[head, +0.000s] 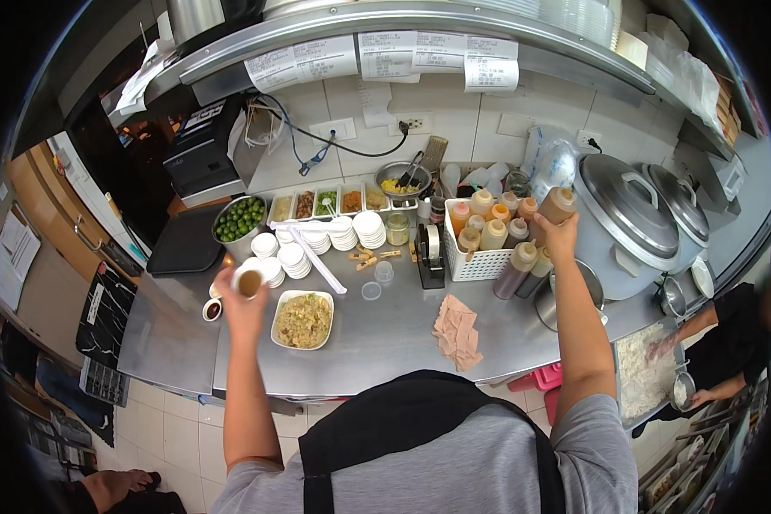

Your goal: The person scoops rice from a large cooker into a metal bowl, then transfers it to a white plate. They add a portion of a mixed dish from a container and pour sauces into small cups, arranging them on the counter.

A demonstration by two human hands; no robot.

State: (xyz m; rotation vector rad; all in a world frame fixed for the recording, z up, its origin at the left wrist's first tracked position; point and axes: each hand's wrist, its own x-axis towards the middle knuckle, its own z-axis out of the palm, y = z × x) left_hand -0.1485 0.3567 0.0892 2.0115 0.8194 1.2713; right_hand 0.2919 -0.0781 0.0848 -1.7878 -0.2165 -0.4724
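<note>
Between the fingers of my left hand (pixel 241 310) is a small white cup of brown sauce (pixel 250 284), held over the left part of the steel counter. My right hand (pixel 558 234) grips a squeeze bottle of brown sauce (pixel 556 204) above the right end of a white basket (pixel 482 273) full of squeeze bottles. A white bowl of fried rice (pixel 302 320) stands on the counter, right of my left hand. Just left of that hand sits a small cup of dark sauce (pixel 212 311). Another small cup is partly hidden behind my fingers.
Stacked white sauce cups (pixel 293 258), a tape dispenser (pixel 431 257) and a crumpled pink cloth (pixel 457 334) occupy the counter. Large lidded pots (pixel 629 212) stand at right. Beside them, a co-worker's hands (pixel 665 347) work at a tray of rice (pixel 642 379). A metal shelf (pixel 424 16) hangs overhead.
</note>
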